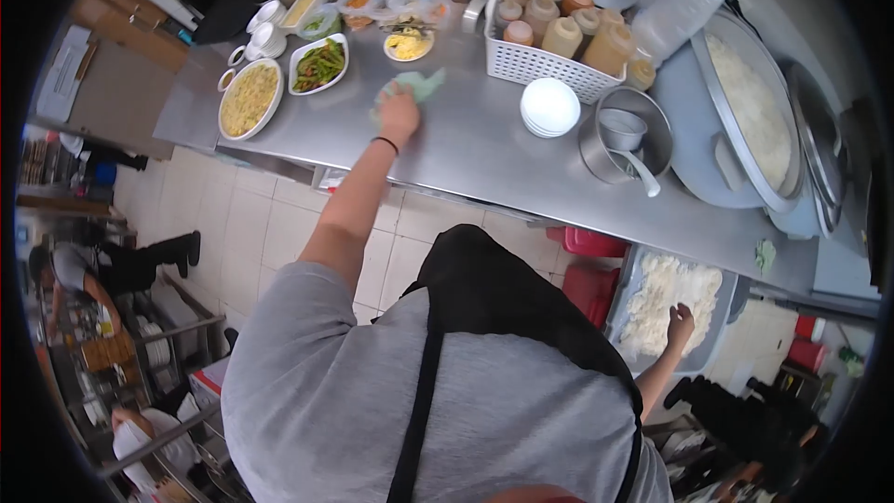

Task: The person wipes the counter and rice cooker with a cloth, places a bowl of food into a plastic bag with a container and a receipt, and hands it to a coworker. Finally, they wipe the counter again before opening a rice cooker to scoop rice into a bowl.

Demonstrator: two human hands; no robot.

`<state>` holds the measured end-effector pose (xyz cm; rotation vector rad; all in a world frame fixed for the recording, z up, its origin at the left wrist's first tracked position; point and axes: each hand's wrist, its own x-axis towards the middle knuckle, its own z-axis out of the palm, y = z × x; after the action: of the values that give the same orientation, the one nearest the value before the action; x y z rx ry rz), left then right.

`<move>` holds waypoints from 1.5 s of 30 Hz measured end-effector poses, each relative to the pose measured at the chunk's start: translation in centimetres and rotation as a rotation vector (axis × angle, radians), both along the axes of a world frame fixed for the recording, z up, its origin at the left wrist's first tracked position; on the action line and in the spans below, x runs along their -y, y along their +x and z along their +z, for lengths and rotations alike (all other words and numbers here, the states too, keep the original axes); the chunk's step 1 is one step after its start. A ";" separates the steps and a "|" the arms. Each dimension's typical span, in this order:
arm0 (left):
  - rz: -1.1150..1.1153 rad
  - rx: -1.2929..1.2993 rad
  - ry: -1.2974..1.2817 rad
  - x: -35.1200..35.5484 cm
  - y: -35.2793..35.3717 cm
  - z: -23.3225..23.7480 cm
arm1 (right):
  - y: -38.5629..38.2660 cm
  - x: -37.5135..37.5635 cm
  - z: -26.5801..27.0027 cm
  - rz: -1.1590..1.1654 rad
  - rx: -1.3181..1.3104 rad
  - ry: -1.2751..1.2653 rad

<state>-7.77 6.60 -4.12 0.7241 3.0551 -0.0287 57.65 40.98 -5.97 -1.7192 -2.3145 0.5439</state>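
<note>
My left hand [399,114] reaches out over the steel counter [447,144], its fingers bent onto a crumpled green cloth [424,86] that lies against the metal. A dark band circles that wrist. A small bowl of yellow shreds [409,44] stands just beyond the cloth. Left of it are a white dish of green vegetables and meat [319,65] and an oval dish of yellow food [250,100]. On the other side, my right hand [681,325] hangs low over a grey tub of white, crumbly food [652,312], fingers loosely bent and apart, holding nothing visible.
A white basket of sauce bottles [549,65], stacked white bowls [549,107], a metal pot with a ladle [596,144] and a large rice container [750,112] line the counter's right part. Red bins [589,291] stand below. Other people are at the left and lower right.
</note>
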 end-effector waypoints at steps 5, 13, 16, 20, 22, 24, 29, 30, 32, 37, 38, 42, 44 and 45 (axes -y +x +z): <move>-0.538 -0.001 0.100 -7.4 15.8 -0.9 | -7.1 4.7 1.7 0.038 -0.099 -0.087; -1.270 0.814 0.555 -14.9 28.6 2.8 | -19.8 15.3 6.8 0.279 -0.810 -0.353; -1.191 1.098 0.772 -17.9 30.2 4.8 | -19.4 14.6 8.7 0.199 -0.920 -0.305; -1.094 1.256 0.792 -20.5 30.6 9.3 | -18.2 11.4 13.0 0.006 -1.171 -0.449; -1.035 1.417 0.919 -22.0 31.2 11.5 | -16.6 8.4 13.4 0.053 -1.041 -0.308; -1.128 1.193 0.927 -23.7 31.5 13.2 | -14.8 4.1 13.5 0.050 -1.013 -0.324; -1.302 0.486 0.896 -27.0 31.9 16.6 | -11.8 -10.5 9.3 -0.327 -1.405 -0.447; -1.313 0.561 0.834 -27.5 31.6 17.8 | -12.2 -13.6 7.0 -0.312 -1.412 -0.448; -1.313 0.617 0.768 -28.4 30.9 19.9 | -14.1 -19.3 2.2 -0.536 -1.556 -0.576; -1.072 0.977 0.739 -31.0 27.6 25.4 | -20.7 -21.9 6.3 -0.565 -2.131 -0.529; -1.038 0.983 0.778 -31.6 26.9 26.6 | -20.6 -21.7 6.9 -0.570 -2.137 -0.551; -0.998 0.878 0.727 -37.7 25.1 30.6 | -20.3 -22.5 5.1 -0.593 -2.114 -0.523; -1.051 0.770 0.637 -42.8 25.3 32.0 | -20.2 -22.4 5.6 -0.626 -2.110 -0.544; -1.127 0.712 0.623 -45.9 25.7 32.3 | -20.1 -22.4 5.7 -0.660 -2.096 -0.568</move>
<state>17.89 52.46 28.14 1.8396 1.6505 0.9384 37.59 63.35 -0.31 -0.7415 -0.1130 1.6493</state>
